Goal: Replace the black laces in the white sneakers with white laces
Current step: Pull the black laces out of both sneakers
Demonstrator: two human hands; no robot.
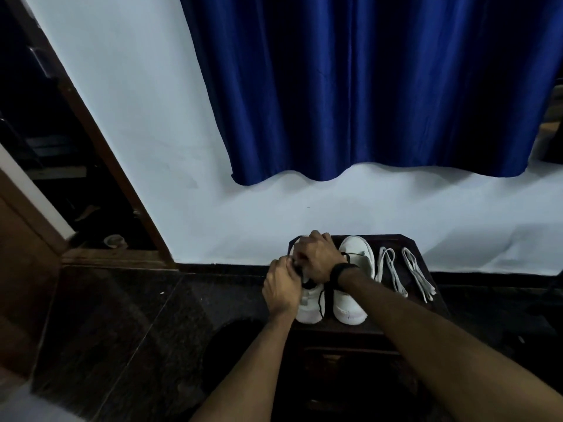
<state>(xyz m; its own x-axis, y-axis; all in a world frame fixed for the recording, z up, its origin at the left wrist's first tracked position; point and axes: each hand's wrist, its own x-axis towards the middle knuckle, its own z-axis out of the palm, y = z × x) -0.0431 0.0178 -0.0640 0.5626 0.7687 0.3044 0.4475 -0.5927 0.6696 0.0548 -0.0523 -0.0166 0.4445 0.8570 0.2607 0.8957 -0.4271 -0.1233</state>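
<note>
Two white sneakers stand side by side on a dark wooden stool [408, 318]. Both my hands are over the left sneaker [309, 312]. My left hand [281, 289] pinches its black lace [323, 300] near the eyelets. My right hand [316, 260], with a black wristband, covers the front of that shoe and grips the lace too. A loose black strand hangs down between the shoes. The right sneaker [355, 281] stands untouched. Two folded white laces [388, 272] [417, 274] lie to the right of it.
A white wall with a blue curtain [380, 86] is behind the stool. A dark polished floor [122, 330] spreads to the left, with a wooden door frame [100, 141] and a dark opening beyond it.
</note>
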